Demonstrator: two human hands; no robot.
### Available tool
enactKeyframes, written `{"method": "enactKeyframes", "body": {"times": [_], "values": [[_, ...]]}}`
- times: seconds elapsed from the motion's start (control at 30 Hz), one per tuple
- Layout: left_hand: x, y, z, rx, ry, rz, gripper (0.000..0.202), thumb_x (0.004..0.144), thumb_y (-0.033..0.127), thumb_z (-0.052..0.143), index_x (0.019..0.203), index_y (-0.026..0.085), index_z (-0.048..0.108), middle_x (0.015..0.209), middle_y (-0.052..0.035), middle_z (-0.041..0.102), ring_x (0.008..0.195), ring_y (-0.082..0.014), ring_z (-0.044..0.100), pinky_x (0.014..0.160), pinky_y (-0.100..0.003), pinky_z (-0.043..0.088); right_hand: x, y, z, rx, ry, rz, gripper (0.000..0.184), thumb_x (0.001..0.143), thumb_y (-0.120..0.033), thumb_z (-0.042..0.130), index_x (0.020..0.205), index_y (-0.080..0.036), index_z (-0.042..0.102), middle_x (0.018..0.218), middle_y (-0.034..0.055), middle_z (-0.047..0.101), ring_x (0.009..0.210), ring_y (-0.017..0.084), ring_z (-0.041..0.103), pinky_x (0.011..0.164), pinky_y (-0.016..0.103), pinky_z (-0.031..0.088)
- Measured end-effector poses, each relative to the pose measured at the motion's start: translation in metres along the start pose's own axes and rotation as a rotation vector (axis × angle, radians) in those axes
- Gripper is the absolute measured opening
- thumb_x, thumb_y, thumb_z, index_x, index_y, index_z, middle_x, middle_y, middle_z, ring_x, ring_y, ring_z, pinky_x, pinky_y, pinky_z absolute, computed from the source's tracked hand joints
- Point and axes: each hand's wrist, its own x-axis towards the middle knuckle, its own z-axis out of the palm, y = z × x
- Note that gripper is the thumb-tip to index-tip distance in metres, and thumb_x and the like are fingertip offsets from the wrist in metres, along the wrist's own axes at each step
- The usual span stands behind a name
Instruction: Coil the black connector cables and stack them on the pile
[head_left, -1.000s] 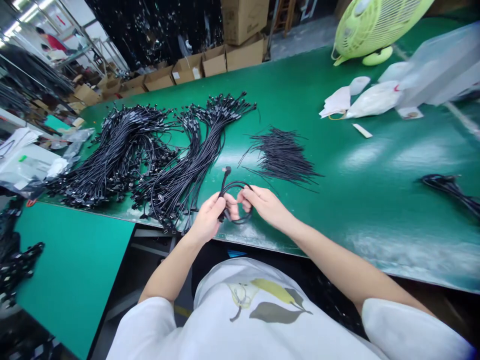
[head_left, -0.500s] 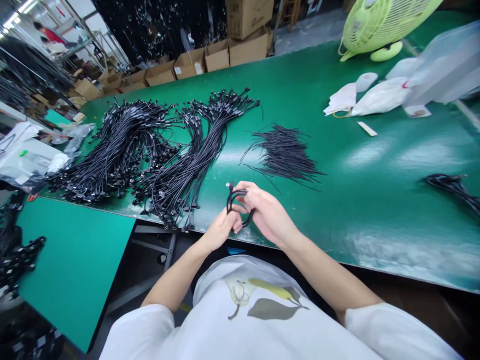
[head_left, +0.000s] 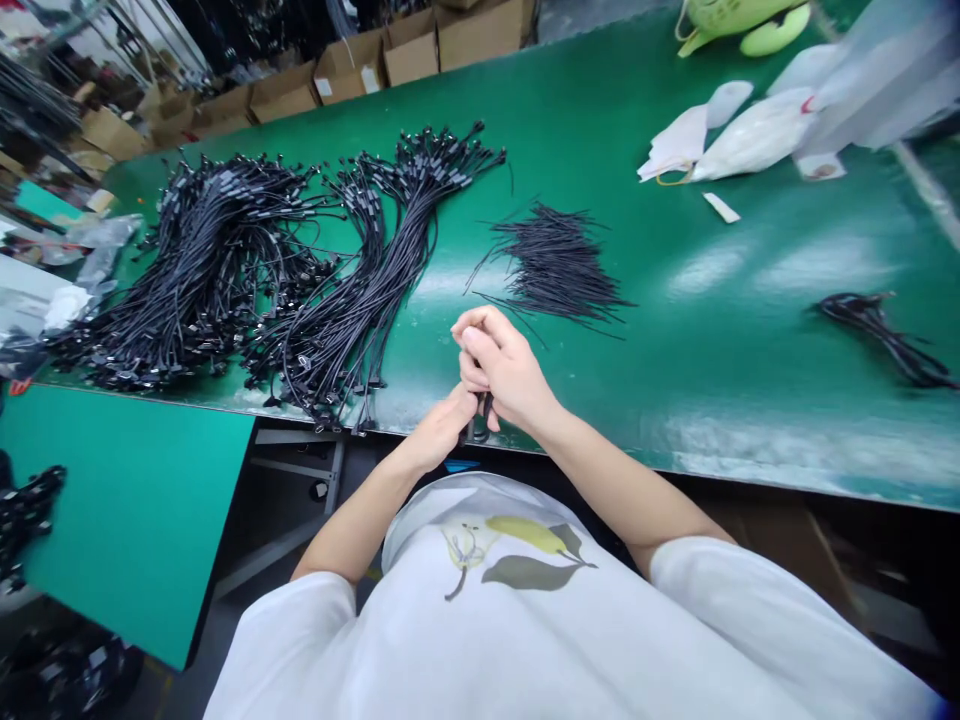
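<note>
A black coiled cable (head_left: 481, 432) is at the table's front edge, mostly covered by my hands. My left hand (head_left: 441, 432) is closed on the lower part of the coil. Just above it, my right hand (head_left: 508, 372) is curled around the cable's upper side, thumb and forefinger pressed together; anything thin in that pinch is hidden. Beyond my hands lies a loose pile of thin black ties (head_left: 559, 262). Left of that, a bundle of black cables (head_left: 397, 240) with plugs at their ends rests beside a larger cable heap (head_left: 210, 250).
A few black cables (head_left: 885, 335) lie at the right on the green table (head_left: 675, 370). White packets (head_left: 750, 135) and a green fan base (head_left: 772, 30) stand farther back. Open cardboard boxes (head_left: 352, 70) line the far edge. A lower green board (head_left: 127, 490) is at the left.
My right hand has turned and closed over the coil's top, hiding the plug that showed before. The view has tilted down, so the table sits higher in the picture.
</note>
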Motion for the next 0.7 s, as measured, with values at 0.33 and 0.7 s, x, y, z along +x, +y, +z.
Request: {"method": "enactKeyframes", "body": {"times": [0.33, 0.7], "values": [[-0.001, 0.021, 0.027, -0.659, -0.098, -0.285, 0.030, 0.086, 0.043, 0.062, 0.085, 0.013, 0.058, 0.062, 0.0043, 0.035, 0.050, -0.0066, 0.034, 0.048, -0.019, 0.031, 0.013, -0.011, -0.016, 0.068, -0.136, 0.112, 0.034, 0.085, -0.048, 0.059, 0.081, -0.018, 0.045, 0.073, -0.0062, 0.039, 0.039, -0.002, 0.020, 0.031, 0.012, 0.014], [0.003, 0.010, -0.009, 0.652, 0.126, 0.043, 0.023, 0.092, 0.037, 0.050, 0.079, 0.020, 0.058, 0.069, -0.0009, 0.054, 0.065, -0.0158, 0.046, 0.064, -0.027, 0.035, -0.023, -0.035, -0.063, -1.557, -0.618, -0.521, 0.024, 0.096, -0.022, 0.043, 0.106, -0.018, 0.064, 0.107, 0.0119, 0.067, 0.101, 0.024, 0.061, 0.101, 0.045, 0.042]]}}
